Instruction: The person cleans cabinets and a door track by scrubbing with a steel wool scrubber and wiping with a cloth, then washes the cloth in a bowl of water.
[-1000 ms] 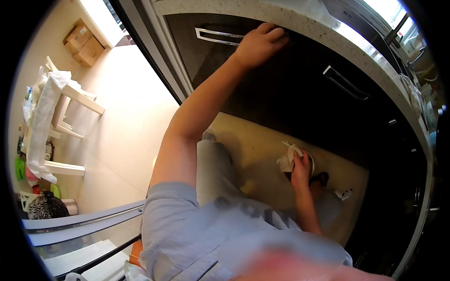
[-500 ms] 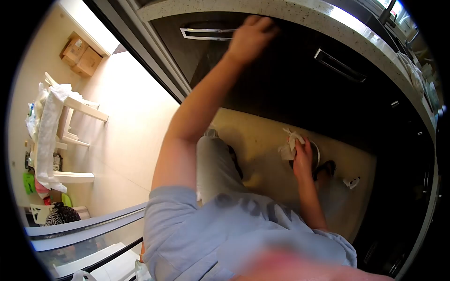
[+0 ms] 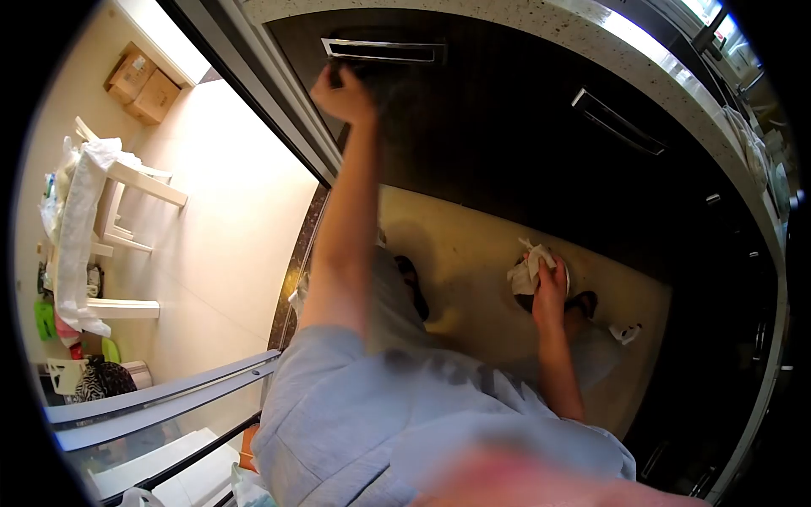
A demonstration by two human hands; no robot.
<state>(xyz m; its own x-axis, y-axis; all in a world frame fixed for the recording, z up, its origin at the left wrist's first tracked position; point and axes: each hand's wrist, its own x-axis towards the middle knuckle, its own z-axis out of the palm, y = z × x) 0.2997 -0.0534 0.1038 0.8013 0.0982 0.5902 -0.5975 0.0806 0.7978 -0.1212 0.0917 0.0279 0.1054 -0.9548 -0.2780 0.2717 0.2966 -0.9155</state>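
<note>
- Landmark: the dark cabinet front [image 3: 498,127], ahead of you; the speckled counter [image 3: 473,12] runs along its top edge.
- Your left hand [image 3: 343,95]: raised at the cabinet front's upper left corner, fingers bent, just under the left end of the long metal handle [image 3: 384,51]. Cannot tell whether the fingertips touch the surface or pinch anything.
- Your right hand [image 3: 550,290]: low, on the near side of the cabinet front, close to its foot; fingers clasped round a pale crumpled wad [image 3: 525,273], cloth or paper, unclear which.
- Pale wad: bunched ahead of your fingers, over a round vessel [image 3: 525,301] with a shiny rim, near the cabinet front's foot. Contact between hand and vessel hard to make out.
- Second metal handle [image 3: 618,123]: on the cabinet front's right-hand part, well apart from both hands.
- Dark sandal [image 3: 583,302]: near the cabinet front's foot, just right of the vessel.
- Cardboard boxes [image 3: 144,89]: well off to the cabinet front's left, across a pale floor [image 3: 228,194].
</note>
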